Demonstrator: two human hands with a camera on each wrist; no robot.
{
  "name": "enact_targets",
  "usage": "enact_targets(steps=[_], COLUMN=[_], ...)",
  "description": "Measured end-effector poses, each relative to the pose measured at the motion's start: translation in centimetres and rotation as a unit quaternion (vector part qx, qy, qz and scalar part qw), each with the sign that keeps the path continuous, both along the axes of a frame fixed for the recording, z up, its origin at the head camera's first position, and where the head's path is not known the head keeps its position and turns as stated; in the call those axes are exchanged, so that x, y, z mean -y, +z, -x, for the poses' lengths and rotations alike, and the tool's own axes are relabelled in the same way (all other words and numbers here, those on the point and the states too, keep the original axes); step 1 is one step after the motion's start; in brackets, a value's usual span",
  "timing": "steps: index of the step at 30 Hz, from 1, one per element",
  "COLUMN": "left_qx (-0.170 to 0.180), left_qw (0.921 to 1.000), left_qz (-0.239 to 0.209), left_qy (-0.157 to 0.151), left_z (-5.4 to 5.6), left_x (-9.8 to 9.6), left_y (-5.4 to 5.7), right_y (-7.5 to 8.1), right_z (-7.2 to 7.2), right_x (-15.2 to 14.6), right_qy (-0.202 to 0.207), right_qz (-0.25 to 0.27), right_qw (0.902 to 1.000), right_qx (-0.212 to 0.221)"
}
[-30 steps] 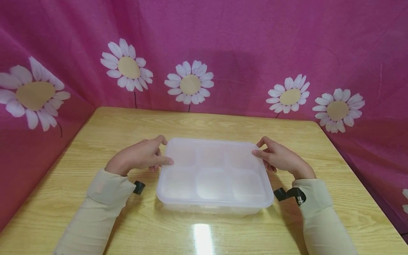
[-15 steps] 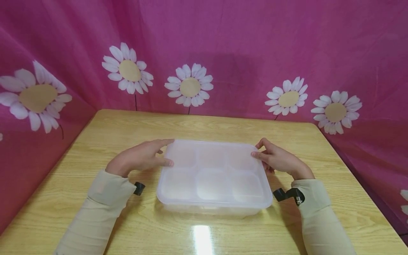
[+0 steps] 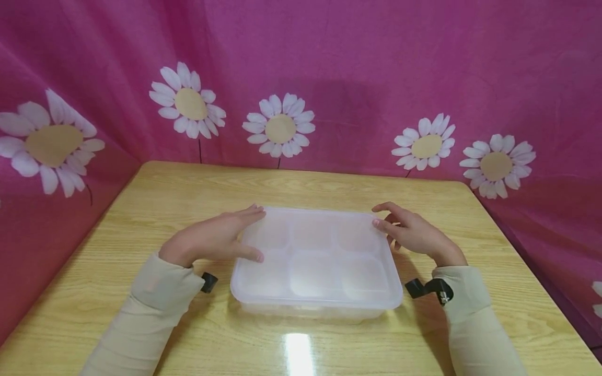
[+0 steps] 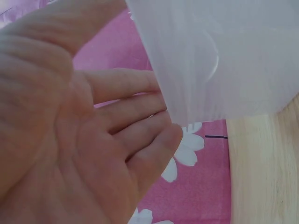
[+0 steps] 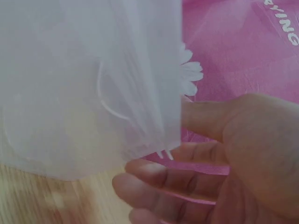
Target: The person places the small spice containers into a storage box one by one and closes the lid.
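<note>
A translucent plastic box [image 3: 310, 310] with a pale lid [image 3: 312, 250] sits in the middle of the wooden table, and six-like rows of compartments show faintly through the lid. Over its left side lies my left hand [image 3: 211, 237], fingers straight at the far left corner, thumb extended over the lid. In the left wrist view the palm of that hand [image 4: 93, 140] faces the box's side wall [image 4: 243, 65]. My right hand [image 3: 416, 232] is at the far right corner, thumb at the lid's edge, index finger lifted, other fingers loosely bent beside the box wall [image 5: 70, 93].
The light wooden table [image 3: 301, 183] extends around the box. Behind it and along both sides hangs a pink cloth [image 3: 348, 62] with large white daisies. A black strap piece [image 3: 430, 287] sticks out from the right cuff, another [image 3: 209, 282] from the left.
My left hand has slid further over the lid, its fingers straightening and its thumb moving nearer. The right index finger has lifted from the corner. The box stays in about the same place.
</note>
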State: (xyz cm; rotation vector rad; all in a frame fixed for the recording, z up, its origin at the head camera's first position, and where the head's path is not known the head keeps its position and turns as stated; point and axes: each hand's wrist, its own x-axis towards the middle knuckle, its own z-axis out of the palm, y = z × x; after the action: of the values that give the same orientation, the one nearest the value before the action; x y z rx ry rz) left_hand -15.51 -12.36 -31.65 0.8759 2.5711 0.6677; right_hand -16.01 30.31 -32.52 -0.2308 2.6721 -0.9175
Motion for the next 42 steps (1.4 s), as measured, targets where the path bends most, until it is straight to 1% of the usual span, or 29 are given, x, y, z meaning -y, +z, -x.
enact_targets(steps=[3,5,11,16,20,22,26,30,36,38,42], left_qx=[-0.001,-0.001,0.007,0.007,0.017,0.028,0.041,0.049,0.074,0.082,0.086], left_qw=[0.9999,0.9999,1.0,0.9999,0.9998,0.9996,0.9991,0.9984,0.9964,0.9955,0.995], left_qz=[-0.005,-0.006,-0.006,-0.01,-0.003,0.001,0.011,0.02,0.038,0.044,0.048], left_qy=[-0.009,-0.01,0.003,0.002,0.004,0.008,-0.003,-0.019,-0.019,-0.017,-0.018], left_z=[-0.2,-0.3,-0.1,0.2,0.2,0.1,-0.3,-1.0,-1.6,-1.7,-1.9], left_x=[0.0,0.0,0.1,0.2,0.1,0.1,0.3,0.7,1.0,1.1,1.1], left_y=[0.1,0.1,0.2,0.2,0.0,0.0,0.2,0.7,1.4,1.6,1.8], right_y=[-0.4,-0.8,-1.6,-1.6,-1.5,-1.4,-0.9,-0.2,0.7,0.8,1.0], right_z=[0.2,0.4,0.9,1.0,0.8,0.8,0.7,0.5,-0.3,-0.5,-0.9], right_x=[0.0,-0.1,-0.4,-0.6,-0.5,-0.4,-0.4,-0.8,-1.6,-1.9,-2.4], right_qy=[0.004,0.004,-0.006,-0.014,-0.013,-0.011,-0.009,0.014,0.07,0.083,0.114], right_qz=[0.0,0.003,0.05,0.075,0.067,0.055,0.03,0.022,0.018,0.018,0.051], right_qw=[0.9999,0.9998,0.9986,0.9965,0.9971,0.998,0.9993,0.9992,0.9958,0.9939,0.9855], right_qx=[-0.015,-0.017,0.017,0.035,0.034,0.03,0.021,0.029,0.055,0.07,0.115])
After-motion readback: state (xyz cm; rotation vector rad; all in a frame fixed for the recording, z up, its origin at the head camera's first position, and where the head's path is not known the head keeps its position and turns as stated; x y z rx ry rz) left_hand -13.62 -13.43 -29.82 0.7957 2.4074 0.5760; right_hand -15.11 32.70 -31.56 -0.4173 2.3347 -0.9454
